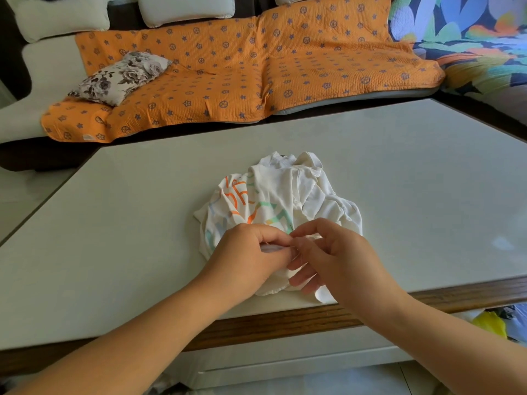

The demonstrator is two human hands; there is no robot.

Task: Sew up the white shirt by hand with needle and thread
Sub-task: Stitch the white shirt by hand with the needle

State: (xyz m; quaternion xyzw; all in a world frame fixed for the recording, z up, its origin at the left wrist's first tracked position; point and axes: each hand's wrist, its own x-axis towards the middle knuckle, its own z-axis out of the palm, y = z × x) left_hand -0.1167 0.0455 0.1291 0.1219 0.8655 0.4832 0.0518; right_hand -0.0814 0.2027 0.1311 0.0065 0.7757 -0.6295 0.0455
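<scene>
Stitching white shirt [285, 192] at near desk [114, 223] edge, fold pinched in left hand [245, 252], probably needle in right hand [336, 258]; next, pulling thread through gently

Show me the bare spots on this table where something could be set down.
Bare table: the stretch left of the white shirt, the stretch to its right, and the far strip toward the sofa. Crowded: the near edge's middle, where the left hand and right hand meet on the shirt.
</scene>
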